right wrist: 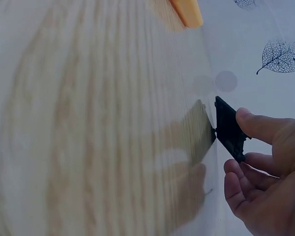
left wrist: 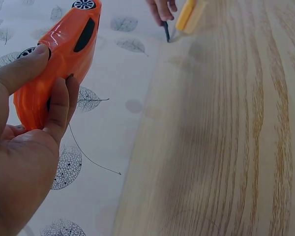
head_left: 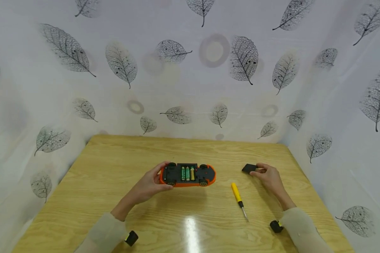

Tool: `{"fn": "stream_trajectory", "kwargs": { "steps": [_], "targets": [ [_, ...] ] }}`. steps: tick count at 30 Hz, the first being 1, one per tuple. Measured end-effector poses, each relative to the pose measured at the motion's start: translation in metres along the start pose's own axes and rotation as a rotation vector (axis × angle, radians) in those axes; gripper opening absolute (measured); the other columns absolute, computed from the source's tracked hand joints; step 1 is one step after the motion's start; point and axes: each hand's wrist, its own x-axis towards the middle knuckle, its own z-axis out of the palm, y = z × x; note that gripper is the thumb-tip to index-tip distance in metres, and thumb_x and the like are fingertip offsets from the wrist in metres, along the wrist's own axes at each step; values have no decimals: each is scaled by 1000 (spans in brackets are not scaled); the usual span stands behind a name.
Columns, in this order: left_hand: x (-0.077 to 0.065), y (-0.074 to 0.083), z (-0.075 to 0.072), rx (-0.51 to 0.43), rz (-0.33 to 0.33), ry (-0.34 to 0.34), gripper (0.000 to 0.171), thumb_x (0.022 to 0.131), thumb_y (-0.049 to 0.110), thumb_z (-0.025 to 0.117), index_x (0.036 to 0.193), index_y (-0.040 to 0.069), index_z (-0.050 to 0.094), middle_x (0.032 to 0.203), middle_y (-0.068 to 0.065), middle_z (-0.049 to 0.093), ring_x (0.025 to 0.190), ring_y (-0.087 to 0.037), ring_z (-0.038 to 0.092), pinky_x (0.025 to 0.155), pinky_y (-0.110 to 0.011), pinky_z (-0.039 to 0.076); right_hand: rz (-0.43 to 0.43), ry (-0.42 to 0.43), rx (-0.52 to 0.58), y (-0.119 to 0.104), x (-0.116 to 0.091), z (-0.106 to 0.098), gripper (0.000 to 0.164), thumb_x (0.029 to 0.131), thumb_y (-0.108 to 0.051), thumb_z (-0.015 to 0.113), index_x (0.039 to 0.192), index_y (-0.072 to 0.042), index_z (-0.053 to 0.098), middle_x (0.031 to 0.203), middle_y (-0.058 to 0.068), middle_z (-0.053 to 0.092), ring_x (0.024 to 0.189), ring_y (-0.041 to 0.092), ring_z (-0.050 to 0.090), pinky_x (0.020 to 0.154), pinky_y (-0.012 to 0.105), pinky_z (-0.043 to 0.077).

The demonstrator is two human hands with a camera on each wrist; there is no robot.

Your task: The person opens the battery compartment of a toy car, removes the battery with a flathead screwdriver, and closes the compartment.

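Note:
My left hand (head_left: 150, 184) grips an orange toy car (head_left: 209, 175) by one end, its black underside turned up toward the head camera. Several green and gold batteries (head_left: 187, 173) lie side by side in the open compartment in that underside. In the left wrist view the thumb and fingers wrap the car's orange body (left wrist: 64, 59). Over on the right, my right hand (head_left: 269, 177) pinches a small black battery cover (head_left: 249, 168) between thumb and fingers. The right wrist view shows this cover (right wrist: 228, 129) tilted, one corner right at the tabletop.
A screwdriver (head_left: 236, 192) with a yellow handle lies on the wooden table (head_left: 120, 151) between the hands, its tip toward the near edge. Behind and beside the table hangs a white sheet (head_left: 183, 88) printed with grey leaves.

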Motion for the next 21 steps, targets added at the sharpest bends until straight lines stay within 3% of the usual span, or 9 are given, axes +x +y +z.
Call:
{"fn": "stream_trajectory", "kwargs": {
  "steps": [4, 9, 13, 21],
  "targets": [
    [0, 0, 0, -1, -3, -1, 88, 93, -2, 75, 162, 1, 21, 162, -30, 25, 137, -43, 48, 97, -35, 56, -25, -28, -70, 5, 1, 0, 63, 93, -20, 80, 137, 17, 55, 116, 31, 68, 98, 39, 67, 67, 28, 57],
    [1, -1, 0, 9, -3, 3, 88, 93, -2, 75, 162, 1, 22, 162, -29, 25, 138, -43, 47, 98, -35, 55, -47, -53, -133, 7, 1, 1, 62, 91, -20, 82, 134, 17, 57, 110, 29, 68, 93, 38, 67, 72, 43, 59],
    [1, -1, 0, 18, -1, 2, 88, 93, -2, 75, 162, 1, 22, 162, -30, 26, 138, -44, 47, 98, -35, 55, -83, -52, -173, 7, 1, 3, 58, 91, -17, 81, 131, 18, 59, 105, 26, 68, 88, 34, 66, 73, 47, 58],
    [2, -1, 0, 17, 16, -15, 88, 94, 0, 74, 162, -1, 19, 161, -30, 26, 135, -42, 51, 95, -34, 57, -134, -76, -245, 5, -1, 2, 53, 93, -14, 78, 129, 19, 59, 120, 35, 61, 100, 44, 64, 84, 58, 56]
  ]
}}
